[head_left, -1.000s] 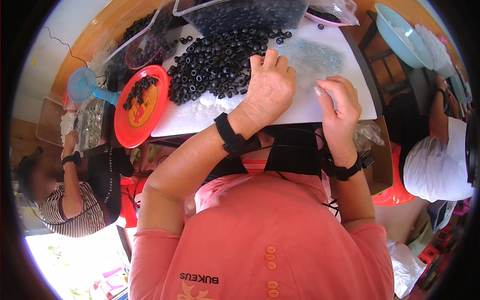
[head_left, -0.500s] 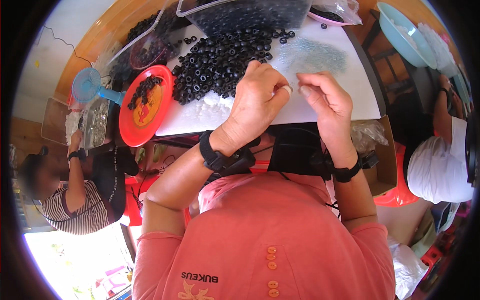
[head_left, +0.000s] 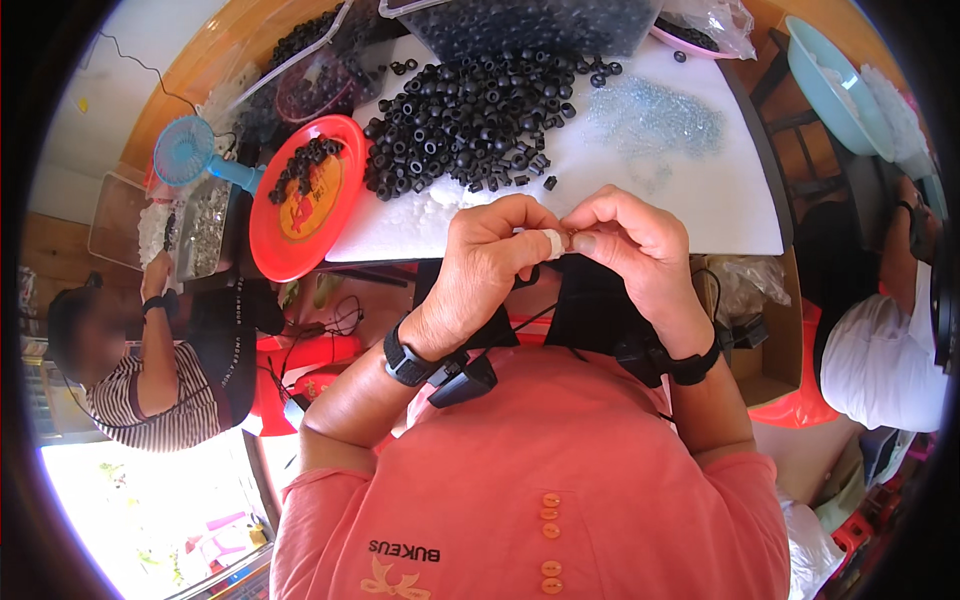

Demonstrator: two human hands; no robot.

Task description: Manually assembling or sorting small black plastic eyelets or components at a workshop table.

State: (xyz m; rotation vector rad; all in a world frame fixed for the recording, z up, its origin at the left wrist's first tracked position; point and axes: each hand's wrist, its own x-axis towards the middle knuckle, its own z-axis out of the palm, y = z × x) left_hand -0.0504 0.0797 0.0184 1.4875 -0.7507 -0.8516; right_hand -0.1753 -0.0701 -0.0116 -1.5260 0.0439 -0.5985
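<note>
My left hand [head_left: 488, 252] is closed in a pinch above the near edge of the white tabletop. A small white piece [head_left: 554, 243] shows at its thumb tip; whether it is held or wrapped round the thumb I cannot tell. Touching it, my right hand [head_left: 632, 238] pinches with thumb and forefinger. Whatever lies between the fingertips is too small and hidden to name. Beyond the left hand spreads a heap of small black ring-like parts [head_left: 465, 120]. Small white pieces [head_left: 430, 208] lie at its near side. Fine clear bits [head_left: 655, 115] are scattered to the right.
A red plate [head_left: 268, 235] with some black parts is at the left, beside a blue handheld fan [head_left: 185, 150]. A clear bin [head_left: 540, 30] stands behind the heap. One person [head_left: 160, 400] sits at left, another [head_left: 880, 350] at right. A cardboard box [head_left: 775, 350] is below the table's right side.
Both hands have drawn nearer to me, the left away from the black heap. Their fingertips, apart before, now meet. My right hand has gone from loosely open to a pinch.
</note>
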